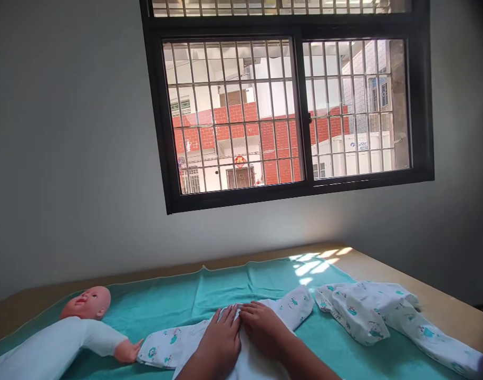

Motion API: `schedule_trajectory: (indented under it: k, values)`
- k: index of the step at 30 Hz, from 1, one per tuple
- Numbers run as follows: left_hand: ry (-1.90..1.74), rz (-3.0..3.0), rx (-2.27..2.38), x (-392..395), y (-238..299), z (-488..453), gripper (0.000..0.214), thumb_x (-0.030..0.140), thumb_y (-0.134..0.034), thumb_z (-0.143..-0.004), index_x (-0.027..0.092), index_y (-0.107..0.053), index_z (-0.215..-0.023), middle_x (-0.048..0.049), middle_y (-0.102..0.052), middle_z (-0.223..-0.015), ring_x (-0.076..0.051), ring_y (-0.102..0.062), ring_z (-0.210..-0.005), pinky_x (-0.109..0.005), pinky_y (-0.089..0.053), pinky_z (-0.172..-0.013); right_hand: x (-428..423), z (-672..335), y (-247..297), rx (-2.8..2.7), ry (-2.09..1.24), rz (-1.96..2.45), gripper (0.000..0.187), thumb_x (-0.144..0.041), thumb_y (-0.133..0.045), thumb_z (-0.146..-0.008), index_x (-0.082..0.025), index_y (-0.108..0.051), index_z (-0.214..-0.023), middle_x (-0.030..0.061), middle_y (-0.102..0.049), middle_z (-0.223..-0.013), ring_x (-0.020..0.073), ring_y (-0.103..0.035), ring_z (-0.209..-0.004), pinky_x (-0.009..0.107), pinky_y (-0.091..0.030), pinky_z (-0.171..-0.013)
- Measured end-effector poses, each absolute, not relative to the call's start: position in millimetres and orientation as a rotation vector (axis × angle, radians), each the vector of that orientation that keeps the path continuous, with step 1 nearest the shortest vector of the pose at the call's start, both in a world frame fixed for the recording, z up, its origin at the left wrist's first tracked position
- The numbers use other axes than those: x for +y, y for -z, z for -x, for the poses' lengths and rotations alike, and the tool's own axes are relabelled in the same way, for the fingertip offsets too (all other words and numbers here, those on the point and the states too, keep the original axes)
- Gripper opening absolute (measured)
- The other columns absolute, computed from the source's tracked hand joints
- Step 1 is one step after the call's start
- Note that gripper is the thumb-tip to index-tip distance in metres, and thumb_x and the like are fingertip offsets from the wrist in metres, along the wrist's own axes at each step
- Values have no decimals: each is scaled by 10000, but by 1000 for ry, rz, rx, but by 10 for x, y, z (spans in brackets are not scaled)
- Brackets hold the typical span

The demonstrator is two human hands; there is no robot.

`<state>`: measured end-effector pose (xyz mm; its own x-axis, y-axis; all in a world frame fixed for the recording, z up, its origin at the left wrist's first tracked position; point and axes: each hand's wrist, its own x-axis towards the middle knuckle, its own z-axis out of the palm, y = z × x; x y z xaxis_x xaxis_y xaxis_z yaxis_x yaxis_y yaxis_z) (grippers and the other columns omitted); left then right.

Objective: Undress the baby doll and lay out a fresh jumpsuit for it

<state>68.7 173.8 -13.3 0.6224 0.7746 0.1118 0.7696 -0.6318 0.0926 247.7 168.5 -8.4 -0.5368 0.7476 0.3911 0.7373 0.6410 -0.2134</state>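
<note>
A white baby top with green and red printed sleeves lies spread on a green cloth. Both sleeves reach outward, and the lower part of the top runs out of view at the bottom. My left hand rests flat on its upper middle, fingers stretched out. Close beside it, my right hand also presses flat on the fabric, fingers extended. To the left lies a baby doll in white clothing, on its back, its hand at the cuff of the left sleeve.
A second printed white garment, crumpled with one leg or sleeve stretched out, lies on the right. The green cloth covers much of a wooden table. Behind stand a grey wall and a dark-framed barred window.
</note>
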Motion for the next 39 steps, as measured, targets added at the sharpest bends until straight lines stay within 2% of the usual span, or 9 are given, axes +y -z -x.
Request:
schedule_trajectory:
  k: [4,13,17,24,28,32,34,37,39]
  values:
    - [-254,-2727,1366,1763,162,-665,540,321,-264,-962,264,-348,-1493,-14,-263,-1587,-213,-222,-1472,-464,-143,-1216,1722,-2542,152,-2396,-76,1290,502,-180,-415,-883,-112,-523,-1368,151,-499,-1429,261,-453,-1339,422,-325,-1144]
    - [-327,-2595,1528,1669,64,-700,582,406,-281,-949,203,-362,-1488,-12,-318,-1568,-197,-253,-1462,-437,-182,-1211,1763,-2615,31,-2493,-173,1381,551,-350,-349,-953,-128,-418,-1453,158,-367,-1513,310,-351,-1403,572,-265,-1135]
    - [-326,-2577,1588,1709,124,-668,574,406,-270,-957,198,-377,-1480,-15,-332,-1561,-197,-256,-1460,-447,-174,-1212,1696,-2704,-34,-2520,-280,1376,584,-414,-358,-957,-178,-351,-1491,126,-305,-1549,288,-289,-1436,563,-219,-1156]
    - [-248,-2628,1537,1732,129,-651,577,455,-234,-974,220,-360,-1486,-25,-264,-1585,-205,-205,-1477,-475,-154,-1211,1485,-2798,-17,-2463,-323,1398,589,-433,-396,-952,-172,-377,-1479,119,-301,-1548,260,-268,-1447,504,-191,-1180]
    - [-296,-2664,1542,1628,37,-672,518,354,-329,-956,192,-457,-1430,-45,-368,-1541,-221,-305,-1442,-476,-224,-1200,1355,-2989,15,-2427,-403,1457,641,-503,-350,-963,-154,-322,-1500,115,-259,-1558,262,-248,-1454,488,-190,-1186]
    - [-472,-2756,1425,1495,-37,-655,430,286,-333,-968,255,-585,-1316,-17,-557,-1406,-185,-479,-1332,-398,-280,-1196,1255,-3147,34,-2372,-397,1498,671,-517,-368,-948,-156,-295,-1509,103,-245,-1565,258,-238,-1457,469,-173,-1195]
    - [-421,-2761,1391,1432,13,-659,436,316,-362,-962,252,-566,-1343,-29,-517,-1436,-203,-457,-1353,-395,-294,-1192,1232,-3169,39,-2351,-398,1503,659,-492,-405,-933,-167,-325,-1500,101,-272,-1557,258,-257,-1451,461,-183,-1192]
    - [-166,-2662,1482,1330,264,-698,569,413,-449,-918,168,-469,-1431,-89,-324,-1530,-280,-324,-1426,-438,-317,-1173,1230,-3160,44,-2340,-385,1493,652,-456,-441,-911,-172,-353,-1491,101,-288,-1552,258,-278,-1443,455,-196,-1189]
    - [-45,-2587,1581,1240,491,-709,609,475,-450,-912,194,-431,-1451,-81,-277,-1535,-309,-295,-1430,-485,-329,-1154,1241,-3151,45,-2347,-376,1488,658,-441,-449,-900,-167,-355,-1491,102,-284,-1554,259,-277,-1444,458,-194,-1189]
